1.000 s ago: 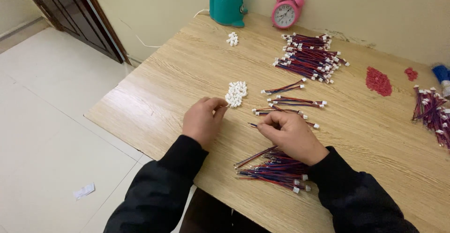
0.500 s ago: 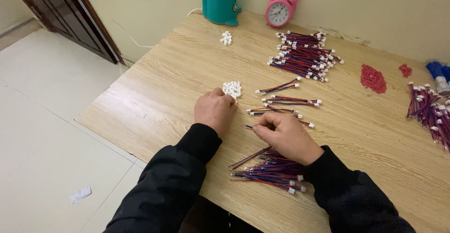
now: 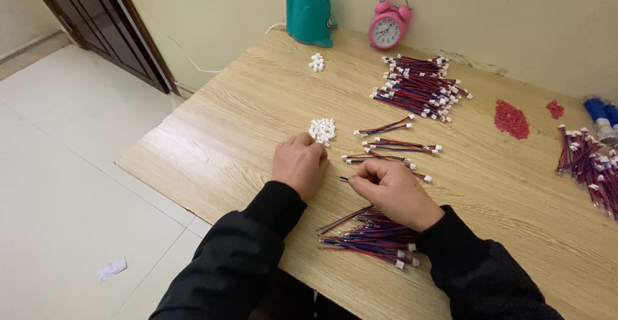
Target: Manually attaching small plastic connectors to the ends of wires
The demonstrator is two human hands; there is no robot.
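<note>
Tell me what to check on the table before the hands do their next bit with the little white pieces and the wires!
1. Left hand at the small heap of white connector pieces: ok, fingertips touch the heap's near edge.
2. A white piece actually picked up: cannot tell, the fingers hide it.
3. Right hand holding a wire: ok, a thin wire end sticks out from its fingertips toward the left hand.
4. Unfinished wires within reach: ok, a loose bundle of red and blue wires lies under the right wrist.
5. Finished sets kept apart: ok, three small wire sets lie just beyond the hands, and a large pile near the pink alarm clock.
</note>
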